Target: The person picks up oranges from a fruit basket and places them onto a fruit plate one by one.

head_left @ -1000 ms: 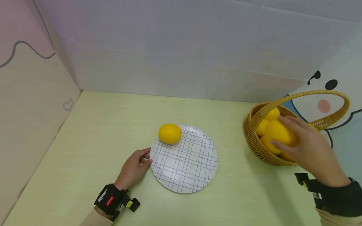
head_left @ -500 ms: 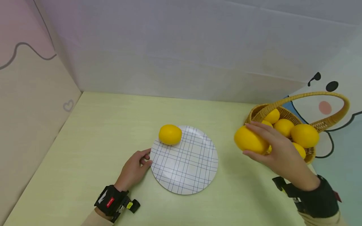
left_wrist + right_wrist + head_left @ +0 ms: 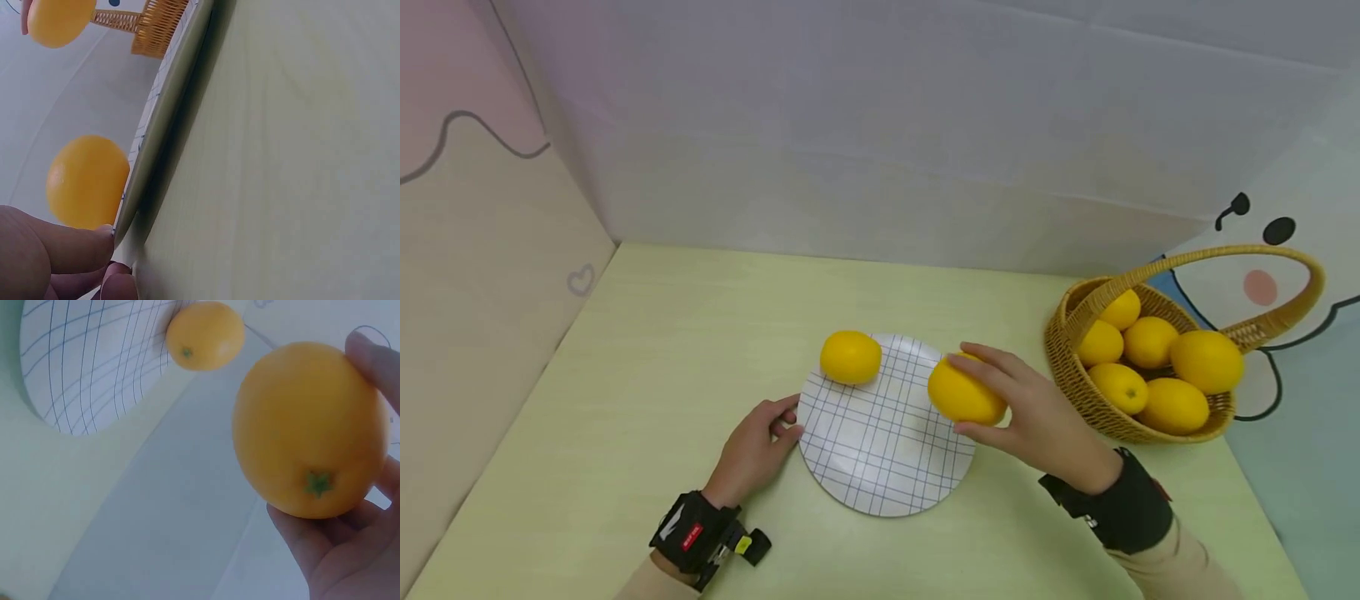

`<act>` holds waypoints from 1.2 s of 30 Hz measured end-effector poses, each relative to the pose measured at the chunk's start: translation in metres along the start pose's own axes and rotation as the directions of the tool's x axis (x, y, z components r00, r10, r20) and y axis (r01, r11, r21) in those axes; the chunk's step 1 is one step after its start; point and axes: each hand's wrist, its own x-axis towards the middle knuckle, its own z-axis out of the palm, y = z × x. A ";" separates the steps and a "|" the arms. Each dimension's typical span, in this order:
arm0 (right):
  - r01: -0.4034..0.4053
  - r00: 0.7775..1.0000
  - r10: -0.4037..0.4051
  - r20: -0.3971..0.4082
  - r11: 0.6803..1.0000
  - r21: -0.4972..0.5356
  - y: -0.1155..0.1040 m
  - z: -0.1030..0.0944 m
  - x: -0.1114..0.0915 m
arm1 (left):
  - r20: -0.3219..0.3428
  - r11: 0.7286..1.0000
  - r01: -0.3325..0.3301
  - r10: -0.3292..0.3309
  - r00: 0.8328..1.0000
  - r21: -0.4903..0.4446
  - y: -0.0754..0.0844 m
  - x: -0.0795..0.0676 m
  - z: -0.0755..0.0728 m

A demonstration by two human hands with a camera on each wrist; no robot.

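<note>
A yellow lemon point(image 3: 964, 392) is in my right hand point(image 3: 1048, 421), held between thumb and fingers above the right part of a round white plate point(image 3: 880, 467) with blue grid lines. In the right wrist view a green star-shaped stem end shows on this lemon point(image 3: 300, 419). Another lemon point(image 3: 850, 357) lies at the plate's upper left edge. My left hand point(image 3: 758, 446) pinches the plate's left rim. In the left wrist view, the thumb lies on the rim point(image 3: 159, 119) and other fingers are curled below; their contact is partly hidden.
At the right of the table stands a wicker basket point(image 3: 1060, 367) with a tall arched handle point(image 3: 1210, 250), holding several lemons point(image 3: 1176, 406). A pale wall point(image 3: 880, 192) rises behind the table; more wall panels border it left and right.
My right hand has lifted a lemon out of the basket and carried it left, over the plate. My left hand and the lemon lying on the plate have stayed put.
</note>
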 end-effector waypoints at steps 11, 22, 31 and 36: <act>0.070 0.996 -0.075 0.051 0.994 0.084 -0.004 0.043 0.024 | -0.004 1.000 0.001 -0.001 1.000 0.001 -0.002 0.001 0.001; 0.140 0.975 -0.155 0.161 0.985 0.098 -0.018 0.075 0.049 | 0.007 1.000 0.020 -0.020 1.000 0.012 0.001 0.002 -0.001; 0.228 0.952 -0.236 0.196 0.972 0.065 -0.027 0.098 0.067 | 0.012 1.000 0.012 -0.012 1.000 0.008 0.000 0.001 -0.003; 0.247 0.944 -0.254 0.210 0.967 0.056 -0.030 0.109 0.073 | 0.013 1.000 -0.004 0.004 1.000 0.011 -0.001 0.002 -0.003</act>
